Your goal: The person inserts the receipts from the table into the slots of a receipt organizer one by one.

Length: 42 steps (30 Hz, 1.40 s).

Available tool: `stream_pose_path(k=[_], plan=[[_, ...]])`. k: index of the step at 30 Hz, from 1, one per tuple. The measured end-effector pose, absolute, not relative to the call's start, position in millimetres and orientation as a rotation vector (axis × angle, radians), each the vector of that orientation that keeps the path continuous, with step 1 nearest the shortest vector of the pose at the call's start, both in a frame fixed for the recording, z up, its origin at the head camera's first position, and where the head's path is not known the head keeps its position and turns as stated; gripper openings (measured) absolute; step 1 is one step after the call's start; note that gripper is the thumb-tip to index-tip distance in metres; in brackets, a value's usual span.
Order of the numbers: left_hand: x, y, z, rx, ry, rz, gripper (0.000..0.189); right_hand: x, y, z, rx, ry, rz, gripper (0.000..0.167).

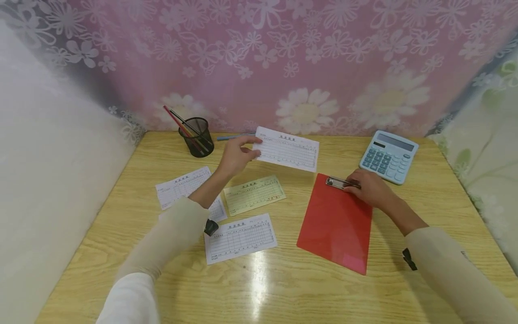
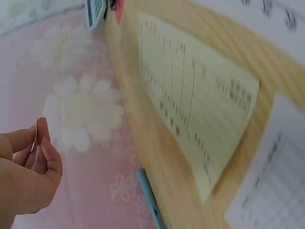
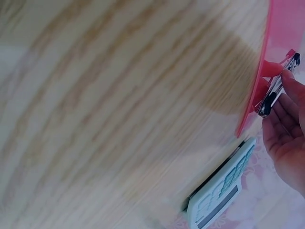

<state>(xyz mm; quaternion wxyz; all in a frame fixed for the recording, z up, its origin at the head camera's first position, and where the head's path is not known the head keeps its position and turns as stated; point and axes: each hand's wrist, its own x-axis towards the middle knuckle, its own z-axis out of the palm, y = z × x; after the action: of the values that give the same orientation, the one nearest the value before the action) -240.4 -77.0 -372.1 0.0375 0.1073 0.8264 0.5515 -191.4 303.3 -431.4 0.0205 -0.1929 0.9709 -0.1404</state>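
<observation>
Between thumb and fingers, my left hand (image 1: 238, 156) pinches the left end of a white printed form (image 1: 288, 149), raised above the back of the table. Edge-on in the left wrist view, that form shows only as a thin strip at the fingertips. My right hand (image 1: 371, 190) holds the metal clip (image 1: 337, 182) at the top of a red clipboard (image 1: 337, 225). In the right wrist view, thumb and fingers are around the clip (image 3: 276, 88); whether its jaw is raised cannot be told. A pale yellow form (image 1: 255, 194) lies below the left hand.
White forms (image 1: 240, 238) lie at the front and at the left (image 1: 178, 186), partly under the left forearm. A black mesh pen cup (image 1: 197, 139) stands back left, with a blue pen (image 1: 234, 136) beside it. A blue calculator (image 1: 389, 156) sits behind the right hand.
</observation>
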Motion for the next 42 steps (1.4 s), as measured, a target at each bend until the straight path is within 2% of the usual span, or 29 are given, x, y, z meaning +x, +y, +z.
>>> stream_pose_path(k=[12, 22, 35, 42], plan=[[-218, -14, -409, 0.390, 2.258, 1.601, 0.025, -195, 306, -433, -0.571, 3.007, -0.427, 0.022], [-189, 33, -439, 0.502, 2.443, 1.237, 0.027, -196, 306, -433, -0.441, 2.942, -0.494, 0.033], [-186, 64, -446, 0.469, 2.535, 1.220, 0.030, -196, 303, -428, -0.462, 2.940, -0.478, 0.028], [-184, 71, -445, 0.446, 2.539, 1.221, 0.035, -195, 302, -433, -0.576, 2.991, -0.396, 0.025]])
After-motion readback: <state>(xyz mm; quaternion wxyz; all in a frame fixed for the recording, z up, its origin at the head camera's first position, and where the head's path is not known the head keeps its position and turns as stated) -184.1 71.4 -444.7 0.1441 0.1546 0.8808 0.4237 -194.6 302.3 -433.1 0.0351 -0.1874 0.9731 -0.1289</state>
